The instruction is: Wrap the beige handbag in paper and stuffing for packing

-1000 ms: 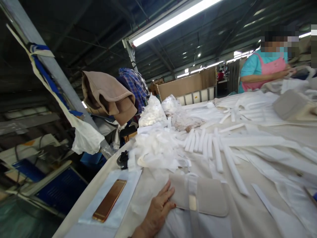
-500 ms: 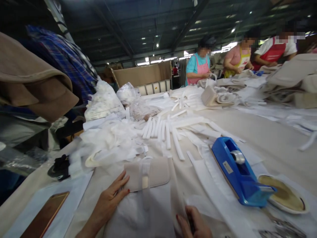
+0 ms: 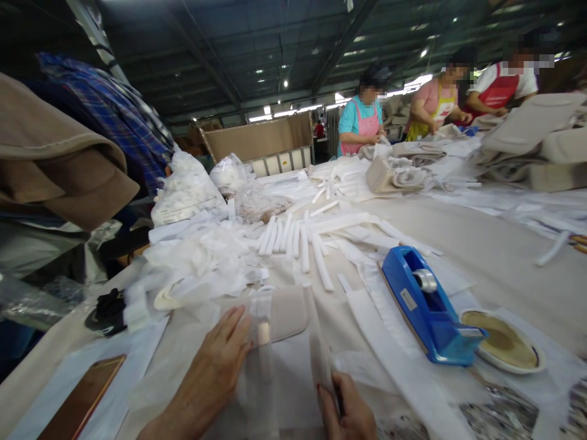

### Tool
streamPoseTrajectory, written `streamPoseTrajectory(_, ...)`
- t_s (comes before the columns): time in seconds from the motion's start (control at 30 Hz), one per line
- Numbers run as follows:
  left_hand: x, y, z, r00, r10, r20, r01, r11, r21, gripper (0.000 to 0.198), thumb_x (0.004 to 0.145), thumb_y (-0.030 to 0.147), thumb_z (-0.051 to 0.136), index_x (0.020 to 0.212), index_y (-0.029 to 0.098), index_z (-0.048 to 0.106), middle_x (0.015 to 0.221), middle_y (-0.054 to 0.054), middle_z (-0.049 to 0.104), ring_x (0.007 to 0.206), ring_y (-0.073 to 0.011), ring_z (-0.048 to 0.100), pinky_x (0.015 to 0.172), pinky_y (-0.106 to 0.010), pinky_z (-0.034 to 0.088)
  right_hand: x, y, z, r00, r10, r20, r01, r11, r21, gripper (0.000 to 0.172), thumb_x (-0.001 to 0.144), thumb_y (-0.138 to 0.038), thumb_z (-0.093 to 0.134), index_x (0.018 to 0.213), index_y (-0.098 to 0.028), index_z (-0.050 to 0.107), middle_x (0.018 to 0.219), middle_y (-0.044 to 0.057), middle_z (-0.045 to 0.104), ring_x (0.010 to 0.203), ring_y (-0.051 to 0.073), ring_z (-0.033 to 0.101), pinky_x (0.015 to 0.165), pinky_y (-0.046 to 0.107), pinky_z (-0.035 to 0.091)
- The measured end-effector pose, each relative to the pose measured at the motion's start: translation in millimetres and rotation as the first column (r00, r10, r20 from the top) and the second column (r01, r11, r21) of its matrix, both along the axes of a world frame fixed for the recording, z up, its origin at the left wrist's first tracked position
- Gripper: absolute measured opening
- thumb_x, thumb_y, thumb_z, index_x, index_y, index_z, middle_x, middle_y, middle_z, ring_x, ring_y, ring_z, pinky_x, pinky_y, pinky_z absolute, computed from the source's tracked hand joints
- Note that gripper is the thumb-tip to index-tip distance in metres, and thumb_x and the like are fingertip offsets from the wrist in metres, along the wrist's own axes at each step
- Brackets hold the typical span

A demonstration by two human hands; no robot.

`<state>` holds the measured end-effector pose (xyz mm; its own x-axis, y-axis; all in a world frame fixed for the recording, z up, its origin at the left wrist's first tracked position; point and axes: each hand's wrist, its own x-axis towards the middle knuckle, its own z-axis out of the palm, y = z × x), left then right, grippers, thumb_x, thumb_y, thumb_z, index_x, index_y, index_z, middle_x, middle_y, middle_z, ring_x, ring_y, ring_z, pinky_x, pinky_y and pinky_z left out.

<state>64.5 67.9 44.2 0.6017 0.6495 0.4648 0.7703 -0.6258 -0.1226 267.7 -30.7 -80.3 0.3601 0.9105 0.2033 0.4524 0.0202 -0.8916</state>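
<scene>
A flat beige pouch (image 3: 288,311) with a rounded flap and a strap down its middle lies on the table before me. Translucent plastic film (image 3: 321,333) covers it and reaches past its sides. My left hand (image 3: 219,357) rests flat on the pouch's left half, fingers stretched out, hiding that part of the flap. At the lower right edge of the pouch, my right hand (image 3: 346,406) pinches the edge of the film between thumb and fingers. Its fingertips are partly hidden.
Right of the pouch stand a blue tape dispenser (image 3: 424,311) and a round dish (image 3: 504,342). White strips (image 3: 293,238) and crumpled white material (image 3: 206,256) lie beyond. A phone (image 3: 82,397) is at left. Several co-workers (image 3: 362,122) handle beige pieces across the table.
My left hand has slid right and up over the pouch, now covering the flap's left part. My right hand keeps its place at the right edge. The view has shifted slightly.
</scene>
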Motion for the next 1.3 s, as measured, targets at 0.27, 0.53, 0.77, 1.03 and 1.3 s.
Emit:
streamPoseTrajectory(0.27,125,15,42.6,0.713,-0.652,-0.257,0.488,0.725,-0.486,0.016,0.086,0.007,0.046,0.088,0.014,0.061,0.092,-0.007,0.065,0.087,-0.0179,0.058,0.089,-0.029,0.044,-5,1,3.5,1.0,-0.003,0.011,0.002,0.998,0.058,0.024,0.091,-0.038,0.034,0.077,-0.023,0.045,0.06,0.003,0.054,0.052,0.017,0.053,0.054,0.027,0.041)
streamPoseTrajectory(0.53,150,40,50.7,0.539,-0.727,-0.426,0.261,0.625,-0.736,0.01,0.073,0.014,0.07,0.071,0.016,0.06,0.073,0.001,0.059,0.069,-0.0128,0.054,0.052,-0.022,0.033,-14,2,0.1,0.99,-0.128,0.063,0.116,0.978,0.176,0.023,0.092,-0.036,0.034,0.078,-0.022,0.046,0.057,0.0,0.054,0.048,0.016,0.053,0.047,0.026,0.038)
streamPoseTrajectory(0.77,154,36,47.0,0.562,-0.684,-0.465,0.189,0.653,-0.733,0.012,0.073,0.007,0.063,0.07,0.015,0.055,0.077,-0.001,0.058,0.074,-0.0149,0.053,0.058,-0.025,0.035,9,-3,19.2,0.951,-0.128,0.28,0.059,0.968,0.244,0.019,0.093,-0.026,0.034,0.083,-0.021,0.049,0.064,0.002,0.058,0.057,0.017,0.058,0.053,0.027,0.042)
streamPoseTrajectory(1.03,135,25,41.8,0.707,-0.632,-0.316,0.276,0.659,-0.7,0.021,0.076,-0.006,0.048,0.072,0.015,0.049,0.078,0.0,0.054,0.07,-0.0141,0.046,0.063,-0.025,0.037,114,5,57.3,0.733,-0.086,0.675,0.239,0.961,-0.138,0.026,0.076,-0.019,0.064,0.099,-0.01,0.059,0.09,0.015,0.063,0.086,0.033,0.059,0.073,0.044,0.044)
streamPoseTrajectory(1.3,122,27,18.9,0.739,-0.633,-0.231,0.359,0.659,-0.661,0.025,0.075,-0.009,0.045,0.069,0.016,0.043,0.078,-0.001,0.052,0.072,-0.0153,0.044,0.064,-0.026,0.035,121,21,72.9,0.935,0.084,0.344,0.119,0.841,-0.528,0.038,0.073,-0.022,0.062,0.108,-0.009,0.052,0.101,0.016,0.059,0.098,0.031,0.055,0.084,0.039,0.039)
